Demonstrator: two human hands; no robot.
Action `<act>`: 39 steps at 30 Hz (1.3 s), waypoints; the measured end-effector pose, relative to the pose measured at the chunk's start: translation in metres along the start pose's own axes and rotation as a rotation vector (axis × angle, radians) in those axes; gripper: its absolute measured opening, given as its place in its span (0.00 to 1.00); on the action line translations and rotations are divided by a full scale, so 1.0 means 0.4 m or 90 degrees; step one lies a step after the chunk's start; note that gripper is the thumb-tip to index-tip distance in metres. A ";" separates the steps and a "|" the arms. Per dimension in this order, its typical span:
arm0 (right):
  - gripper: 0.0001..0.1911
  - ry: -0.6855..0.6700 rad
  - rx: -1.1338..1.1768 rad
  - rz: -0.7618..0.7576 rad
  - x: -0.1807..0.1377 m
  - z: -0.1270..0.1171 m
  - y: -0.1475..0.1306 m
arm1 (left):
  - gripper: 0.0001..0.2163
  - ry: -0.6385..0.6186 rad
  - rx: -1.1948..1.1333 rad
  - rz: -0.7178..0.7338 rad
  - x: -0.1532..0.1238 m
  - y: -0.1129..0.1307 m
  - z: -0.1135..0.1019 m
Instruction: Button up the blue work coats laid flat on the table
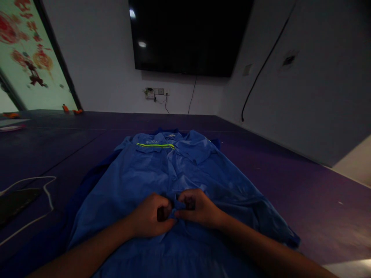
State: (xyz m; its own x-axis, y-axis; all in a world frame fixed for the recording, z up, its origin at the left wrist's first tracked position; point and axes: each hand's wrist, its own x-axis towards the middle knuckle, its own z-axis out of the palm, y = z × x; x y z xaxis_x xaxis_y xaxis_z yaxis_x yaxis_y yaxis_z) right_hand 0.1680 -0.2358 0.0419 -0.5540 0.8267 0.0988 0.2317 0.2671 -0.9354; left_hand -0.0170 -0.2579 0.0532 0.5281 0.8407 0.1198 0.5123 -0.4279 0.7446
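Note:
A blue work shirt (139, 175) with a yellow-green stripe and white lettering on its chest lies spread out, collar away from me. Its buttoned front runs down the middle, with a small button showing above my hands. My left hand (152, 216) pinches the front placket from the left, thumb and fingers pressed together. From the right, my right hand (199, 208) pinches the same strip of cloth, which is bunched up between both hands. Whether a button sits under the fingertips is hidden. Darker blue cloth (87, 181) shows beneath the shirt's left side.
The shirt lies on a purple floor (261, 154). At the left are a dark flat device (17, 202) and a white cable (48, 189). A large black screen (189, 34) hangs on the far wall, above sockets with wires (156, 92). Small orange objects (77, 111) stand far left.

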 end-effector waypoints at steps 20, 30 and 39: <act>0.21 0.009 0.097 0.051 0.012 -0.010 0.018 | 0.11 0.079 0.166 0.139 0.003 -0.015 0.001; 0.22 -0.003 0.151 0.044 0.009 -0.018 -0.004 | 0.11 0.116 0.206 0.154 0.001 -0.019 0.005; 0.15 -0.006 0.208 0.062 0.017 -0.015 0.008 | 0.10 0.118 0.242 0.153 -0.001 -0.006 0.002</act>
State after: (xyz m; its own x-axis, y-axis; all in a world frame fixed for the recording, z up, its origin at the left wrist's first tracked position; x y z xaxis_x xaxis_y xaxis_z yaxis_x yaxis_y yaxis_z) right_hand 0.1700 -0.2263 0.0416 -0.5494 0.8356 0.0026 0.0161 0.0137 -0.9998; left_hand -0.0178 -0.2575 0.0508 0.5504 0.7332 0.3993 0.6201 -0.6793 0.3925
